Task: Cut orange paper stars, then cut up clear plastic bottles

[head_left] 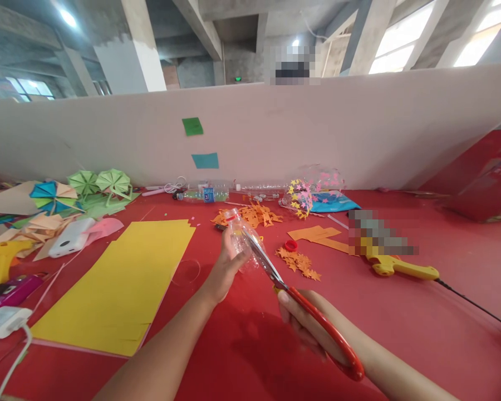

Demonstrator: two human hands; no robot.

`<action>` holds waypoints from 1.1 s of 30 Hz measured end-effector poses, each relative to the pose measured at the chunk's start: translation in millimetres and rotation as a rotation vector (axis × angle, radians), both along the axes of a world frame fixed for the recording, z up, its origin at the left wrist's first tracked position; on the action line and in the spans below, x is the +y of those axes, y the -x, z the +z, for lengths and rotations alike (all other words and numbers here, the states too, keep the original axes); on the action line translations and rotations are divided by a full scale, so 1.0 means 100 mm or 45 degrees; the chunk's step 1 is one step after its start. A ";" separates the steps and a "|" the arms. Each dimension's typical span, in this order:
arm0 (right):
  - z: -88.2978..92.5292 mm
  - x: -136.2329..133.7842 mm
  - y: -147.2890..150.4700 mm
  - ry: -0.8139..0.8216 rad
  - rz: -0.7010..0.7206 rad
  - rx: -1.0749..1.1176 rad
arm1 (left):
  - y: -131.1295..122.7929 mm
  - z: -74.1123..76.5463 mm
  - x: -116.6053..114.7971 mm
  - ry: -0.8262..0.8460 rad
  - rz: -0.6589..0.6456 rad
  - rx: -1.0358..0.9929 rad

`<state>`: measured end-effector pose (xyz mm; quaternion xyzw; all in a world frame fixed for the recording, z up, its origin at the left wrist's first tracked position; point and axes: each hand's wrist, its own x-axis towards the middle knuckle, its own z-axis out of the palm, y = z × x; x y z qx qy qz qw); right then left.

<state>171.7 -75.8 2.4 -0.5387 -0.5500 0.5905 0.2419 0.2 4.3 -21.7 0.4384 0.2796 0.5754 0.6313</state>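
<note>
My left hand (225,267) is closed around a clear plastic bottle (249,245), its capless neck pointing up and away from me. In my right hand (303,320) is a pair of scissors (307,306) with red handles. Their metal blades reach up and left, overlapping the bottle's side near its shoulder; whether they touch or cut the plastic I cannot tell. Several orange paper stars (298,263) lie in a small heap right of the bottle, beside a red bottle cap (291,245). Another pile of orange stars (261,216) is behind the bottle.
Yellow paper sheets (121,278) lie to the left. A yellow glue gun (401,267) with a black cord is at right, and another glue gun (4,256) at far left. Behind stand a star-decorated bottle (303,195), folded green paper shapes (112,181) and a white partition (275,128).
</note>
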 end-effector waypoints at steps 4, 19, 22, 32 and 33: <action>-0.01 0.00 0.01 0.048 -0.018 -0.014 | -0.01 0.00 0.00 -0.064 -0.034 0.049; 0.01 -0.01 0.01 -0.019 -0.051 0.024 | -0.03 -0.04 0.02 -0.118 -0.166 0.111; 0.01 -0.01 0.01 -0.021 -0.057 0.020 | -0.03 -0.05 0.01 -0.092 -0.181 0.077; -0.07 0.05 0.02 0.066 -0.090 -0.062 | -0.04 -0.15 0.07 -0.026 -0.144 0.004; -0.07 0.05 0.02 0.075 -0.093 -0.065 | -0.04 -0.16 0.08 -0.039 -0.148 0.015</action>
